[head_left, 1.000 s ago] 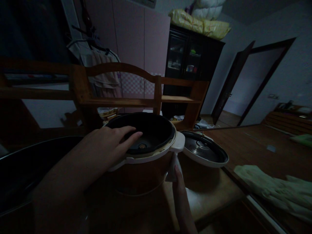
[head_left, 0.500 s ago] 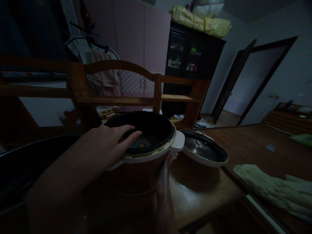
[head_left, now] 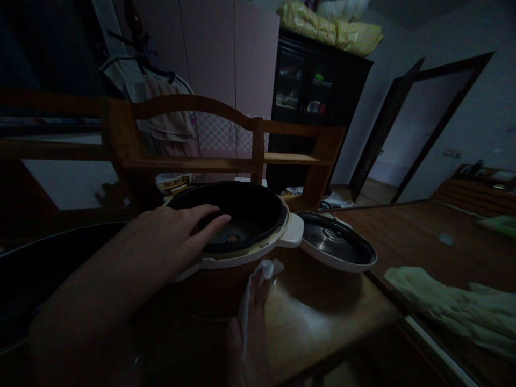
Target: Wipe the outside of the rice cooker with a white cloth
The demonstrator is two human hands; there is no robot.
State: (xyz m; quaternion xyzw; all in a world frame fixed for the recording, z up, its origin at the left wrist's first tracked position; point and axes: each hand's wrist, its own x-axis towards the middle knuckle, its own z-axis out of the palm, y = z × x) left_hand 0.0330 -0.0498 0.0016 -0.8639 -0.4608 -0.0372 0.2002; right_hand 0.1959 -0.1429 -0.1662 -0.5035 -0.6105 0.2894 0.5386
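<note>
An open rice cooker (head_left: pixel 226 279) with a brown body, white rim and black inner bowl stands on a wooden table (head_left: pixel 322 317). Its hinged lid (head_left: pixel 336 244) lies open to the right. My left hand (head_left: pixel 177 236) rests flat on the cooker's near rim, fingers spread over the bowl's edge. My right hand (head_left: pixel 252 328) presses a white cloth (head_left: pixel 253 290) against the cooker's front side, just below the rim.
A wooden shelf rack (head_left: pixel 193 156) stands behind the cooker. A dark cabinet (head_left: pixel 318 102) with bundles on top is farther back, next to an open doorway (head_left: pixel 407 140). Pale green cloth (head_left: pixel 451 312) lies at the right. A dark screen (head_left: pixel 44 269) sits at the left.
My right hand has slid the white cloth leftward along the cooker's side, from under the right handle to the front. My left hand has stayed on the rim.
</note>
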